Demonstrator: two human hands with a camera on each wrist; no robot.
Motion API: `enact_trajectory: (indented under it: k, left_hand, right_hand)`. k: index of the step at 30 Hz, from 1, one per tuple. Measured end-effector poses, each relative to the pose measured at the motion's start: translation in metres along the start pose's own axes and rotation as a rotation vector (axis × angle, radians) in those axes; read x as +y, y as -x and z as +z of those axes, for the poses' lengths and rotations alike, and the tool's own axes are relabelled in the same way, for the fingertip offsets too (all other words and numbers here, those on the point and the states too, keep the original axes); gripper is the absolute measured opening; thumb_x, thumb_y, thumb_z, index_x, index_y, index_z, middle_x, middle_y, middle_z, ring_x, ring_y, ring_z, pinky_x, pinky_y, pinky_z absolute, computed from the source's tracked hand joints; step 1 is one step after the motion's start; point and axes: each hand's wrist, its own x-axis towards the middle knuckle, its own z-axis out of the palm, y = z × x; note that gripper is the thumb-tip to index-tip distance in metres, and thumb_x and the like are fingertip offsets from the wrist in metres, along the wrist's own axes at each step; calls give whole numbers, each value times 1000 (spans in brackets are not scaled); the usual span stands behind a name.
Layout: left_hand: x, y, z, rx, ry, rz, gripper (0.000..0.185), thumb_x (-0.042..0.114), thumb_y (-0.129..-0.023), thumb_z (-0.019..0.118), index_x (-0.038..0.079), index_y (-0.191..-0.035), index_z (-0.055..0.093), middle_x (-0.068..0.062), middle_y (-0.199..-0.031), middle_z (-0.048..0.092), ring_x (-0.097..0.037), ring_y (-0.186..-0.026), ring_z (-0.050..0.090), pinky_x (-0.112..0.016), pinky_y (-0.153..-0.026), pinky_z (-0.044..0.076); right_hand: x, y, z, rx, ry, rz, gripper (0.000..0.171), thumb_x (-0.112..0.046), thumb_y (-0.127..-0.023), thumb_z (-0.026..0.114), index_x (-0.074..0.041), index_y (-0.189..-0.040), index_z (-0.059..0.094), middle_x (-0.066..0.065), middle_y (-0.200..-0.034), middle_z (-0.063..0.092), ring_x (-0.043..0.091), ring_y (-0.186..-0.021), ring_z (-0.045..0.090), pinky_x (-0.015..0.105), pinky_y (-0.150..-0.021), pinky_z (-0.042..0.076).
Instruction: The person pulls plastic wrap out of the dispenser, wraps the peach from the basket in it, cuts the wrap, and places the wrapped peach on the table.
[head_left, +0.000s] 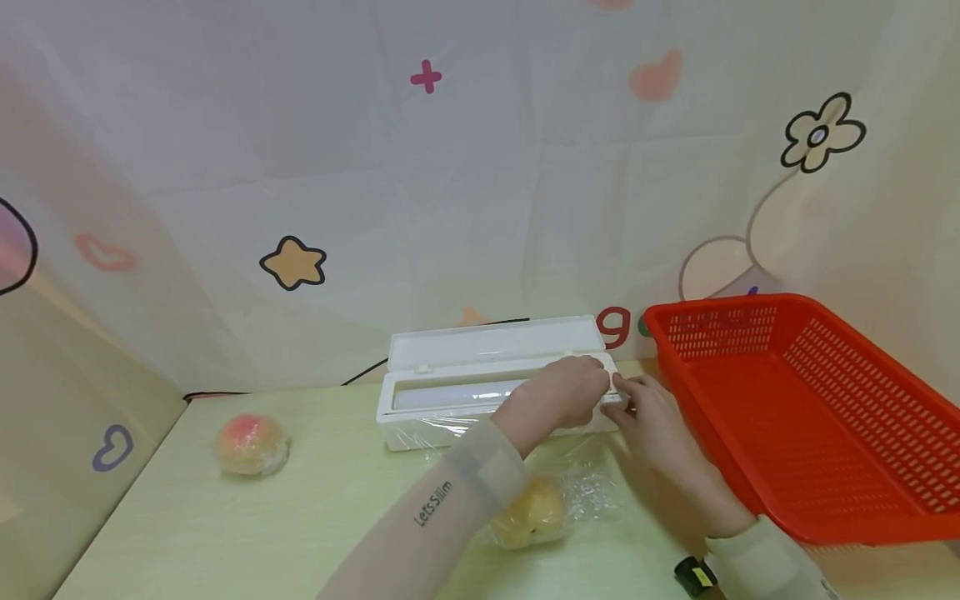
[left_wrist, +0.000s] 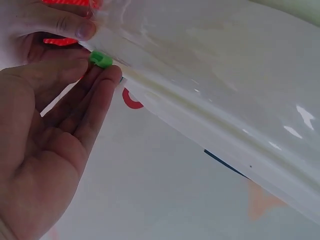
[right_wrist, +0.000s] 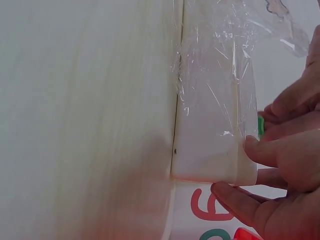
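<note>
A white cling film dispenser (head_left: 420, 429) stands at the back of the table with its lid (head_left: 495, 343) raised and a film roll (head_left: 450, 396) inside. My left hand (head_left: 562, 387) reaches across to its right end and pinches a small green slide cutter (left_wrist: 101, 59). With thumb and fingers, my right hand (head_left: 660, 429) grips the same end of the dispenser. Clear film (right_wrist: 210, 65) hangs over the dispenser's front and stretches toward me. Beneath my left forearm, a yellow fruit (head_left: 528, 512) lies in crumpled film, partly hidden by the sleeve.
A red plastic basket (head_left: 795, 417) with perforated sides stands right beside my right hand. On the left of the table sits a pink-and-yellow peach (head_left: 252, 444) wrapped in film. A patterned cloth (head_left: 480, 183) hangs close behind the dispenser.
</note>
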Motion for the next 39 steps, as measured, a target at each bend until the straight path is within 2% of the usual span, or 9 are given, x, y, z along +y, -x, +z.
enact_trajectory:
  k: [3, 5, 11, 16, 20, 24, 27, 33, 39]
  left_hand:
    - [-8, 7, 2, 6, 9, -19, 7, 8, -95, 68, 12, -95, 74, -1, -97, 69, -17, -88, 66, -28, -81, 55]
    - [-13, 11, 3, 19, 20, -25, 10, 6, -95, 68, 12, -89, 73, 0, -90, 69, -16, -82, 65, -28, -77, 55]
    - [-19, 17, 5, 53, 27, -34, 10, 7, -95, 70, 13, -87, 74, 0, -84, 69, -17, -80, 67, -30, -73, 56]
    - [-23, 23, 6, 48, 33, -107, 9, 7, -93, 71, 12, -87, 73, -4, -88, 69, -21, -83, 69, -33, -72, 58]
    - [-31, 32, 8, 53, 39, -145, 17, 3, -92, 71, 14, -78, 69, -3, -85, 67, -20, -78, 67, -34, -67, 57]
    - [-41, 43, 11, 34, 69, -162, 28, -1, -93, 66, 14, -70, 62, 0, -76, 61, -15, -69, 59, -30, -60, 53]
    - [-49, 52, 11, 25, 95, -165, 30, -1, -93, 67, 15, -69, 63, 3, -72, 60, -13, -69, 58, -28, -59, 51]
    - [-60, 67, 15, 56, 122, -133, 28, -4, -90, 70, 15, -69, 68, 6, -68, 61, -14, -71, 63, -25, -62, 51]
    - [-64, 74, 20, 80, 142, -109, 41, -9, -87, 64, 17, -59, 52, 8, -58, 44, -11, -61, 43, -25, -56, 39]
  right_hand:
    - [-2, 1, -1, -17, -7, 13, 54, -6, -95, 74, 12, -141, 52, 24, -116, 60, 30, -90, 59, 36, -74, 55]
    - [-3, 1, -2, -26, -3, 18, 56, -6, -95, 74, 11, -143, 51, 24, -117, 59, 30, -90, 58, 35, -74, 55]
    - [-2, 2, -1, -35, 3, 17, 56, -8, -95, 74, 11, -143, 50, 23, -117, 60, 29, -90, 57, 30, -70, 54]
    - [-2, 1, 0, -42, 10, 16, 57, -9, -95, 74, 10, -143, 50, 24, -118, 61, 29, -89, 58, 30, -70, 55]
    - [-2, 0, 0, -40, 11, 14, 59, -9, -95, 74, 11, -144, 49, 25, -119, 60, 29, -89, 58, 32, -71, 55]
    - [-2, 0, -1, -45, 9, 22, 60, -10, -96, 74, 11, -145, 47, 25, -119, 60, 30, -90, 58, 32, -71, 55]
    - [-2, 1, -2, -55, 6, 36, 61, -11, -96, 74, 10, -147, 46, 25, -120, 59, 30, -91, 57, 31, -70, 55]
    - [-3, 2, -2, -66, 6, 47, 62, -10, -96, 73, 10, -147, 44, 27, -121, 59, 30, -91, 57, 32, -71, 55]
    - [-2, 1, 0, -69, 12, 43, 61, -10, -96, 73, 11, -146, 45, 27, -120, 59, 29, -90, 57, 31, -70, 55]
